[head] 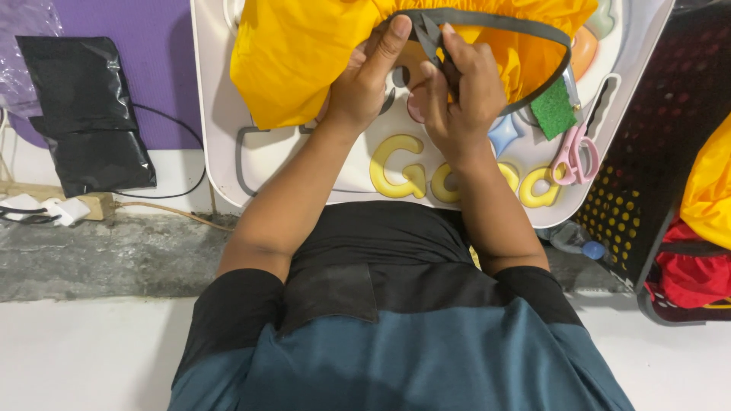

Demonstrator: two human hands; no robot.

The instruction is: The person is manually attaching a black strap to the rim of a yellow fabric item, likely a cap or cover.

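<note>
A bright yellow fabric piece [293,57] with a grey strap edge [518,23] lies across a white tray table [221,144]. My left hand [365,76] pinches the fabric at the strap, thumb raised. My right hand [461,91] grips small dark thread snips [430,38], their tips at the grey strap right beside my left thumb. Both forearms reach up from my lap over the tray's near rim.
Pink scissors [575,156] and a green felt patch [553,109] lie on the tray's right side. A black perforated basket [655,183] at the right holds yellow and red fabric [704,228]. A black bag [84,114] and cables lie at the left. A plastic bottle [575,240] rests beside the basket.
</note>
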